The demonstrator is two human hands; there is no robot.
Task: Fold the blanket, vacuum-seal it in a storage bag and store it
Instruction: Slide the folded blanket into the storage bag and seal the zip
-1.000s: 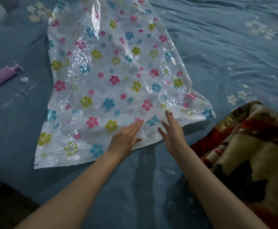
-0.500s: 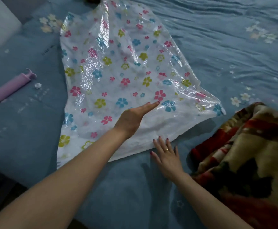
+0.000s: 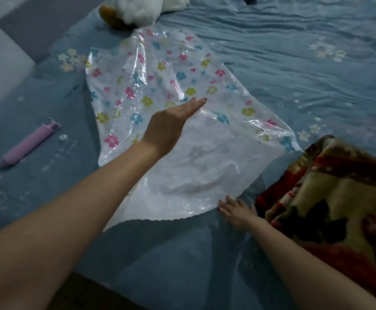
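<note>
While your two hands work at it, one storage bag (image 3: 173, 121) with a flower print lies spread across the blue bedsheet (image 3: 294, 70), its wavy near edge towards you and its far end almost touching one white plush toy (image 3: 137, 10). Your left hand (image 3: 171, 126) lies on the bag's middle, fingers straight and pressed together, pointing right and away from you. Your right hand (image 3: 236, 210) rests at the bag's near right corner, fingers spread and flat; whether they sit on the plastic edge or just beside it, you cannot tell. One blanket (image 3: 330, 198), patterned in red, cream and dark, sits bunched just right of that hand, its upper edge close to the bag's right corner. One purple hand pump (image 3: 29, 143) lies well left of the bag, with one small white cap (image 3: 63, 137) beside it. Bare sheet stretches beyond the bag to the right, and between the bag's near edge and you.
</note>
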